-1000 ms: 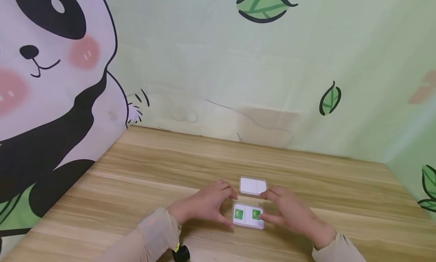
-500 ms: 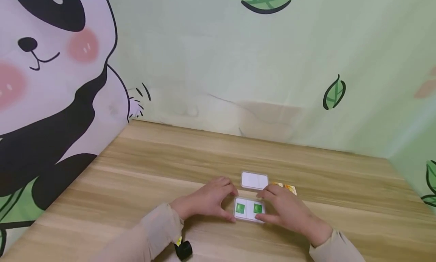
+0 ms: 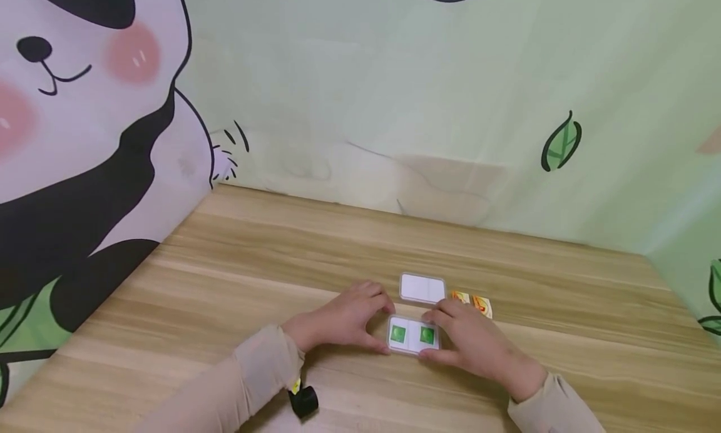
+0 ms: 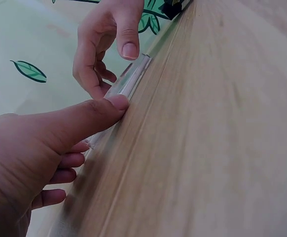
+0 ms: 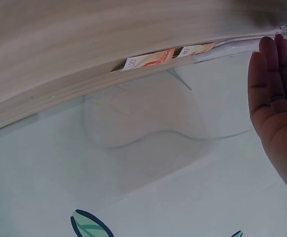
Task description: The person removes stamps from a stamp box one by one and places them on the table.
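Note:
A flat clear plastic stamp case [image 3: 414, 337] lies on the table between both hands, its white backing showing two green stamps [image 3: 397, 334]. My left hand [image 3: 352, 317] grips its left end, thumb at the near corner and fingers at the far one. In the left wrist view the left thumb [image 4: 115, 104] sits on the case's edge. Opposite, my right hand [image 3: 475, 342] holds the right end, thumb at the near corner and fingers along the far edge. The right wrist view shows the fingers of the right hand [image 5: 281, 98] nearly straight at the case.
A second clear case [image 3: 422, 288] with a plain white backing lies just behind. Two orange-and-white stamps [image 3: 482, 305] with perforated edges are right of it, partly behind the right hand. A black cylinder [image 3: 305, 402] shows below the left sleeve. A panda-printed cloth wall borders the wooden table.
My right thumb has slid off the face of the right green stamp to the case's near right corner. The orange stamps have come into view. The head view has tilted down.

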